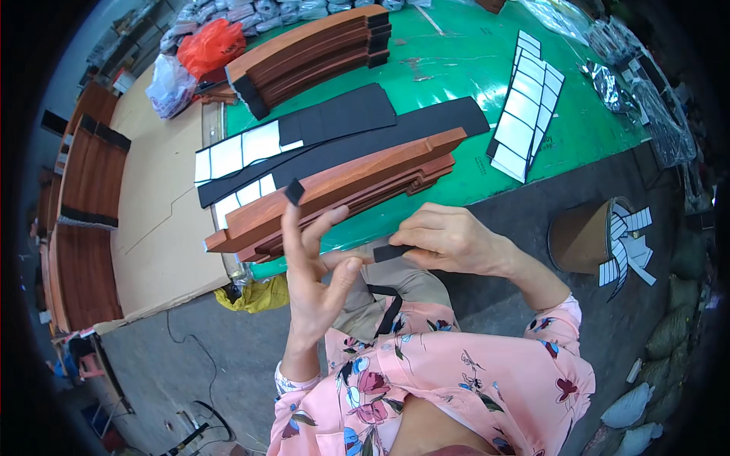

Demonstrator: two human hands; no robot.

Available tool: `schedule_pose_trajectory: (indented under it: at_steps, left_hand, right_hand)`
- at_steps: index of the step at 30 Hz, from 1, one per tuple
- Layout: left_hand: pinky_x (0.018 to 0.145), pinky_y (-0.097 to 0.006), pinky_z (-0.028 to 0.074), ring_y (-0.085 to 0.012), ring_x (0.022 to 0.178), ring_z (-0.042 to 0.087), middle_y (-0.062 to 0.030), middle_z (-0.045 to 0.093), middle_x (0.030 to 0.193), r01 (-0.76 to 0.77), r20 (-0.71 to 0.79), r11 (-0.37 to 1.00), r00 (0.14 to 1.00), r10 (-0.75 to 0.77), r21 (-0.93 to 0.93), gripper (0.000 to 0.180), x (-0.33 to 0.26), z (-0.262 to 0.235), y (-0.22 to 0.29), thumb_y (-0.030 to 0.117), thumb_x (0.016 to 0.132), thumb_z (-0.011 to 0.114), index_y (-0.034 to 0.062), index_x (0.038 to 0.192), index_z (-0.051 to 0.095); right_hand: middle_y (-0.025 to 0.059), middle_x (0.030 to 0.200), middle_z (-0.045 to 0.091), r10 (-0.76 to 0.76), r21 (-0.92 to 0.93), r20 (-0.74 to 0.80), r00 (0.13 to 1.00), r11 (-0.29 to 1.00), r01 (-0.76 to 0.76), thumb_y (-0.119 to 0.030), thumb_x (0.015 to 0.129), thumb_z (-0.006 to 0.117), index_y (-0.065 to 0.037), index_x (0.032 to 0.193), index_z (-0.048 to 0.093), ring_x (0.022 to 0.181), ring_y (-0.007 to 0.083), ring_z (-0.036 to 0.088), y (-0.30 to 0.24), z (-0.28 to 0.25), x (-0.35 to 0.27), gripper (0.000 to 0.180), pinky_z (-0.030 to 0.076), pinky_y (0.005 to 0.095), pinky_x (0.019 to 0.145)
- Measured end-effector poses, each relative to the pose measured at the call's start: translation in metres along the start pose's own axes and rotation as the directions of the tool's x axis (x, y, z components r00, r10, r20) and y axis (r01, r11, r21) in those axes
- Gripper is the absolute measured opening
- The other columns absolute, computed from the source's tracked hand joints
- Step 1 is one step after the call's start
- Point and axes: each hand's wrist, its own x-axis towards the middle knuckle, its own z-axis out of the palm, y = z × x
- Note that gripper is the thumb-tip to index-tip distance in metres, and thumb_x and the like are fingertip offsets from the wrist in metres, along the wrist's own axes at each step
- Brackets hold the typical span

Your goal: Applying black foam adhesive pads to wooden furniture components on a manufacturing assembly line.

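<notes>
Head view, your left hand [315, 281] spread open with a small black foam square [294, 191] on its fingertip, your right hand [449, 239] pinching a black foam strip [393, 252], brown wooden slats [342, 190] just beyond both

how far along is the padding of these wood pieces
Done: a far stack of wood pieces carries black end pads. In hand: the left hand has a small black pad on a fingertip; the right hand grips a black strip. Left: the near stack and uncut foam sheets.
</notes>
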Motion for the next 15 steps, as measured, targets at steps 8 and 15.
schedule_pose_trajectory:
  at_steps: [8,15]
  left_hand:
    - [0.078,-0.028,0.049,-0.0191,0.090,0.062,-0.0179,0.053,0.111,-0.227,-0.096,0.919,0.958,0.270,0.321,0.082,0.058,0.036,-0.003,-0.008,0.078,0.060,0.0055,0.142,0.009]
    - [0.082,-0.032,0.043,-0.0198,0.088,0.063,-0.0152,0.052,0.117,-0.345,0.111,0.653,0.922,0.372,0.675,0.100,0.100,0.083,-0.038,-0.006,0.066,0.072,0.0068,0.142,0.008]
  right_hand:
    - [0.0081,0.092,0.063,0.137,-0.239,-0.127,0.982,0.957,-0.165,-0.002,0.067,0.070,-0.004,0.098,0.062,0.081,0.0247,0.059,0.024,-0.081,-0.009,0.032,0.049,0.0329,0.070]
    - [0.0062,0.089,0.064,0.125,-0.326,-0.202,0.971,0.927,-0.187,-0.006,0.071,0.069,-0.006,0.093,0.067,0.083,0.0225,0.059,0.069,-0.097,0.000,0.022,0.048,0.0317,0.070]
